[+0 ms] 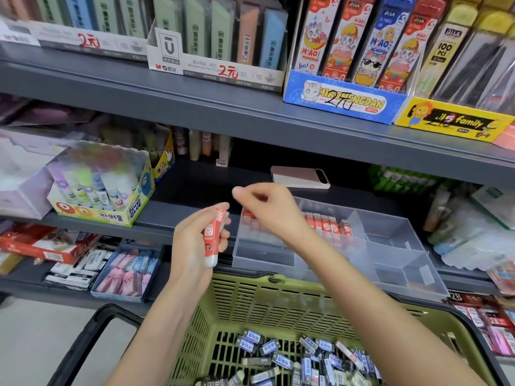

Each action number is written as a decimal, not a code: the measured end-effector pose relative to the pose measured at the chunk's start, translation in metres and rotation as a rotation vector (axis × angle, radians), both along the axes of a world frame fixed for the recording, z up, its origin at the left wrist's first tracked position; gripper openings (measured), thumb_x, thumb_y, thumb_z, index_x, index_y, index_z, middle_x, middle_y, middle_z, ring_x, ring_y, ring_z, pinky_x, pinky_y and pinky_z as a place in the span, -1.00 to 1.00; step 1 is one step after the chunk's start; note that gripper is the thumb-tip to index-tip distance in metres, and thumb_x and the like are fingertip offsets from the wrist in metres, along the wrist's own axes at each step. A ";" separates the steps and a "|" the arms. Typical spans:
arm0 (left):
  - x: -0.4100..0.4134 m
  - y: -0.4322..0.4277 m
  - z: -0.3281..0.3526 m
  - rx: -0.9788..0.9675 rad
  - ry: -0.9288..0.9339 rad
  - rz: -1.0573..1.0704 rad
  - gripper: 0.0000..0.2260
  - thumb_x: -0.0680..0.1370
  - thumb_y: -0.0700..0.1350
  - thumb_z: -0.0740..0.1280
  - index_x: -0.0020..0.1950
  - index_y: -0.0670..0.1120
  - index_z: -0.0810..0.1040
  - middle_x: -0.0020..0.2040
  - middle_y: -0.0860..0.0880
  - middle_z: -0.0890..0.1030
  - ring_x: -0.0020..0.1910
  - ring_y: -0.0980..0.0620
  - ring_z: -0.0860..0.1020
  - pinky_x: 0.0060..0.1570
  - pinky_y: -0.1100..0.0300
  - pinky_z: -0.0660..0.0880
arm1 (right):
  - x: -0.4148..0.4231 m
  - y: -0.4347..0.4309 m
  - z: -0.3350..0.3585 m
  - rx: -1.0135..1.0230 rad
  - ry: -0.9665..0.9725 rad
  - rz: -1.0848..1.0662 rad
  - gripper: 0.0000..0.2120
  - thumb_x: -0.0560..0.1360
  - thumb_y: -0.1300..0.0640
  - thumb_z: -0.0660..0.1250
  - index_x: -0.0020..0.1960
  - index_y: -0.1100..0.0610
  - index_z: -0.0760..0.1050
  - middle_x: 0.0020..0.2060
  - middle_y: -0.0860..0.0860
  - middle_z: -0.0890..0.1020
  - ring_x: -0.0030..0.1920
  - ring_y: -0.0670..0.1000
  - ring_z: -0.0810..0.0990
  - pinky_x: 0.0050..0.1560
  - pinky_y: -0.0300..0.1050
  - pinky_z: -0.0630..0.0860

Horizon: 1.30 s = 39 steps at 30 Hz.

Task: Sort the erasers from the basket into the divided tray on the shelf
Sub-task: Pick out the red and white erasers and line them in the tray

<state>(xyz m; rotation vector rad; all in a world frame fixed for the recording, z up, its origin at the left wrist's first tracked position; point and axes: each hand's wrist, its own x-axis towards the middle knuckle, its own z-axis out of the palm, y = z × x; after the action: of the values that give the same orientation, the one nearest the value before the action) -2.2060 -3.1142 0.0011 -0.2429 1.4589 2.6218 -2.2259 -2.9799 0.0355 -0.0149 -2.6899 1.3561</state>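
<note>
My left hand (195, 240) grips a few red-and-white erasers (213, 238) upright, above the near rim of the green basket (250, 299). My right hand (267, 207) hovers over the left end of the clear divided tray (395, 246) on the shelf, fingers loosely curled and holding nothing I can see. A row of red erasers (328, 225) stands in the tray's back left compartment; the other compartments look bare. Several dark blue-and-grey erasers (292, 355) lie at the bottom of the basket.
A pink phone (299, 177) lies on the shelf behind the tray. A glue-stick display box (100, 190) stands to the left. A blue tray of pink and blue erasers (128, 271) sits on the lower shelf. The upper shelf edge (250, 118) overhangs the tray.
</note>
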 end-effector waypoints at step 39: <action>-0.003 0.003 -0.013 0.092 -0.015 0.047 -0.79 0.60 -0.26 0.16 -0.08 -0.11 0.57 -0.43 0.04 0.41 -0.43 0.13 0.40 -0.36 0.27 0.41 | -0.046 0.028 -0.024 0.347 -0.424 -0.227 -0.72 0.46 -0.04 0.35 -0.13 0.20 0.55 -0.26 0.07 0.63 -0.23 0.10 0.61 -0.14 -0.08 0.57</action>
<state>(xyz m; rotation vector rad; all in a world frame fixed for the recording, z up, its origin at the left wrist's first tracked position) -2.2092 -3.1117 -0.0121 -0.2893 1.3396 2.7100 -2.2716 -2.9517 0.0110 -0.6165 -3.1057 0.8876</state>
